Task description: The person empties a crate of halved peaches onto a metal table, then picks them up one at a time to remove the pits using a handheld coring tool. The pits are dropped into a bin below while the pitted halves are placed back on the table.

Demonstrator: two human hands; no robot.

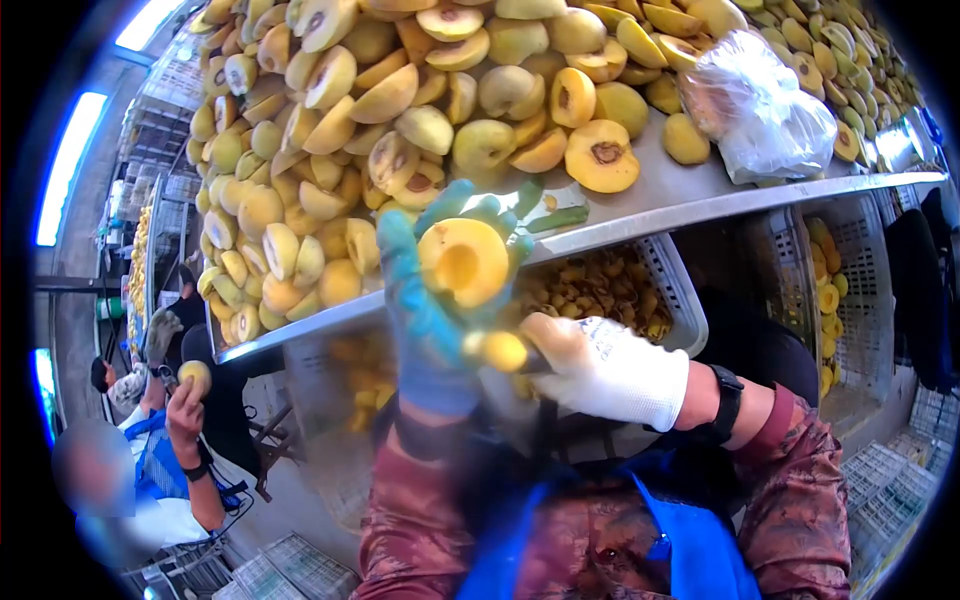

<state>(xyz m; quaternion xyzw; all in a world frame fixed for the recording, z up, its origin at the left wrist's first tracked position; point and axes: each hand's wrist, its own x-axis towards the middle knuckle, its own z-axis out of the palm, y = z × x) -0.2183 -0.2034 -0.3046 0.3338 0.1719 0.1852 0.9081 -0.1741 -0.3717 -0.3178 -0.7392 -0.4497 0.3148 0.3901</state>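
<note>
My left hand (440, 300), in a teal glove, holds up a yellow peach half (464, 262) with its hollowed cut face towards me. The fingers curl around the fruit's edge. Just right of it, my right hand (610, 370) wears a white glove and is closed around a small tool with a rounded yellow end (497, 350); its working part is hidden or blurred. Both hands are close together in front of the metal table's raised rim (640, 222). Behind them lies a big heap of halved peaches (330, 130), many with stones or brown centres showing.
A clear plastic bag (765, 110) lies on the table at right. Below the rim stands a white crate (685, 300) of brown scraps. Peach halves (828, 290) fill part of another crate at right. At left, a co-worker's hand (185, 415) holds a peach.
</note>
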